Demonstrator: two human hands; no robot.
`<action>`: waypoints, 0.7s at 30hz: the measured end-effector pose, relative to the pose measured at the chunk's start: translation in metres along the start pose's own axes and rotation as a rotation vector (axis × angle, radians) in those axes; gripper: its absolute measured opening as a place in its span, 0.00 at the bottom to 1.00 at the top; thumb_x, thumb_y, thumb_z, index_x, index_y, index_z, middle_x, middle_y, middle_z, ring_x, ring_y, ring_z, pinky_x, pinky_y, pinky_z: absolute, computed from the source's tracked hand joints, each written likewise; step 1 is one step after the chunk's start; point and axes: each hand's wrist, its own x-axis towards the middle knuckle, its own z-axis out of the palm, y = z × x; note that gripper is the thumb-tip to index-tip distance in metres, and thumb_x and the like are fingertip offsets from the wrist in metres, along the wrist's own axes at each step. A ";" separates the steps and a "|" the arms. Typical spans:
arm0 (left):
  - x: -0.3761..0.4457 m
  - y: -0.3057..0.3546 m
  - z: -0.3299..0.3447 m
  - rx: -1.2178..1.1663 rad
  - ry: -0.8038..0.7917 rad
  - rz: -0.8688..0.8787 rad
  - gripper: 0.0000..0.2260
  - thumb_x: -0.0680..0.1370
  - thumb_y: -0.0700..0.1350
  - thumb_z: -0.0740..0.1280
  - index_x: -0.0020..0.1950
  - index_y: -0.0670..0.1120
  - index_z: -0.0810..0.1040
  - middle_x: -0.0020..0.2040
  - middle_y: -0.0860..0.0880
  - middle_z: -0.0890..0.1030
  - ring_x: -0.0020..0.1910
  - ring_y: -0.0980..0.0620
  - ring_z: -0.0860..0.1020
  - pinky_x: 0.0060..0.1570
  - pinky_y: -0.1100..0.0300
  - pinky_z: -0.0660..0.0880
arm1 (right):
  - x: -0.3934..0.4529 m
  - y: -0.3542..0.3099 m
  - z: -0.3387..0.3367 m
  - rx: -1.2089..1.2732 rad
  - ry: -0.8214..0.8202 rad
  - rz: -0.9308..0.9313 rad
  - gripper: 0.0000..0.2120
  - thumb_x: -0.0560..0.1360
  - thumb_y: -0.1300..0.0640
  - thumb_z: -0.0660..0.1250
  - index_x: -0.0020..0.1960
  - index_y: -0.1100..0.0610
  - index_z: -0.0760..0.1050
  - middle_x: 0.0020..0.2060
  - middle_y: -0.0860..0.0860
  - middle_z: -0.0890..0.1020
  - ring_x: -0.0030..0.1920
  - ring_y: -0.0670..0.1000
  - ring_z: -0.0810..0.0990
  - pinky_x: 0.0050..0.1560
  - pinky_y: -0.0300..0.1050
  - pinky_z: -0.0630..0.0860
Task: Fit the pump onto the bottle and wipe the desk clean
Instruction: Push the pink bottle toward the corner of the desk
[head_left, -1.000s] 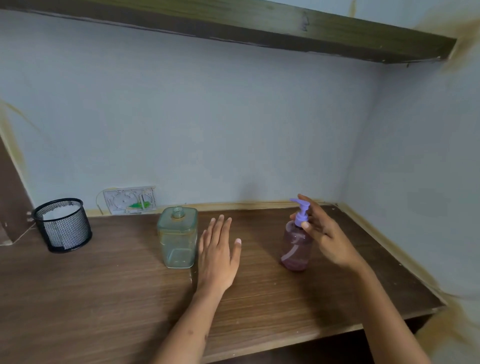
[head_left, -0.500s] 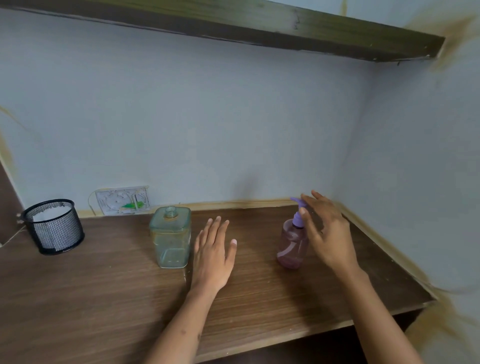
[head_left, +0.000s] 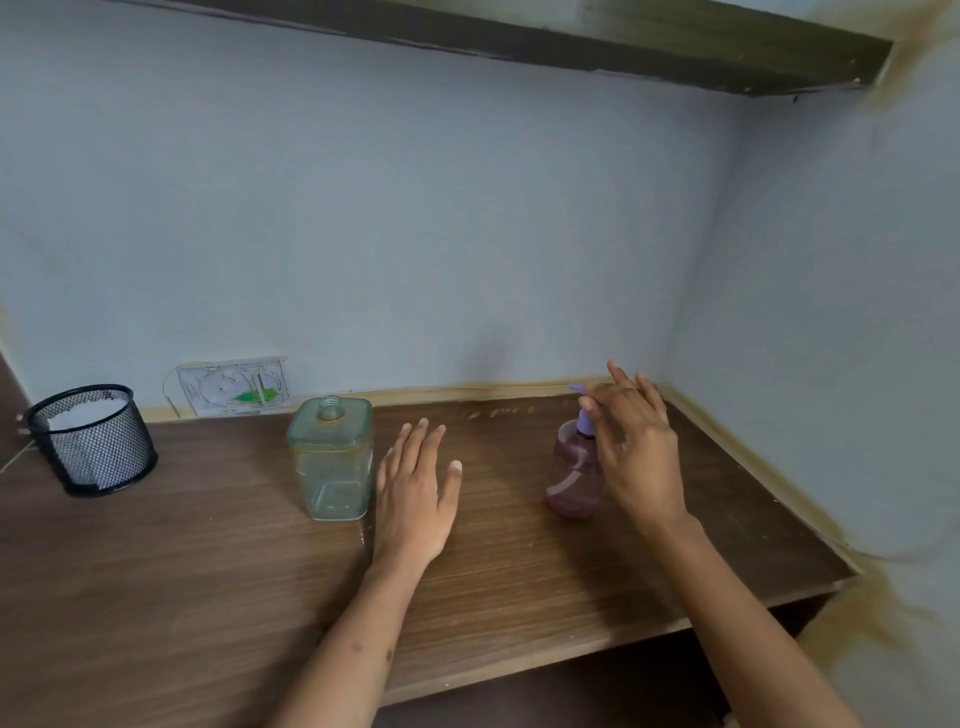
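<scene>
Fingers of the right hand (head_left: 636, 457) have loosened off the lilac plastic pump (head_left: 586, 420) since a second ago.

That hand now hovers spread and holding nothing, its fingertips just over the pump head, which sits in the small rounded purple translucent bottle (head_left: 571, 480) directly beneath and left of the palm. Whether the collar is screwed tight I cannot tell. Well to the left, the left hand (head_left: 415, 491) lies flat and relaxed on the brown wood-grain desk (head_left: 156, 571), touching nothing else, just right of the square clear greenish bottle (head_left: 332, 460), whose neck stands uncapped. Wiping looks unstarted; I see no cloth.
</scene>
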 end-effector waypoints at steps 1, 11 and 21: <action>0.000 0.000 0.000 0.006 -0.003 0.002 0.31 0.77 0.61 0.43 0.75 0.49 0.63 0.77 0.50 0.61 0.78 0.52 0.53 0.76 0.50 0.52 | 0.001 0.000 -0.001 0.000 -0.009 -0.004 0.07 0.79 0.58 0.64 0.52 0.58 0.79 0.53 0.51 0.83 0.70 0.43 0.68 0.74 0.46 0.59; -0.002 0.003 -0.002 0.027 -0.020 0.027 0.31 0.77 0.60 0.44 0.74 0.47 0.65 0.76 0.49 0.63 0.77 0.51 0.55 0.75 0.50 0.53 | 0.009 -0.004 -0.026 -0.100 -0.138 -0.038 0.12 0.80 0.55 0.63 0.60 0.58 0.79 0.59 0.51 0.82 0.71 0.47 0.68 0.75 0.45 0.57; -0.003 0.002 -0.002 0.030 -0.025 0.035 0.31 0.77 0.60 0.43 0.74 0.48 0.65 0.76 0.49 0.64 0.77 0.51 0.56 0.75 0.50 0.54 | 0.013 -0.008 -0.025 -0.107 -0.118 -0.049 0.11 0.79 0.56 0.65 0.59 0.58 0.80 0.58 0.51 0.82 0.69 0.43 0.68 0.74 0.38 0.55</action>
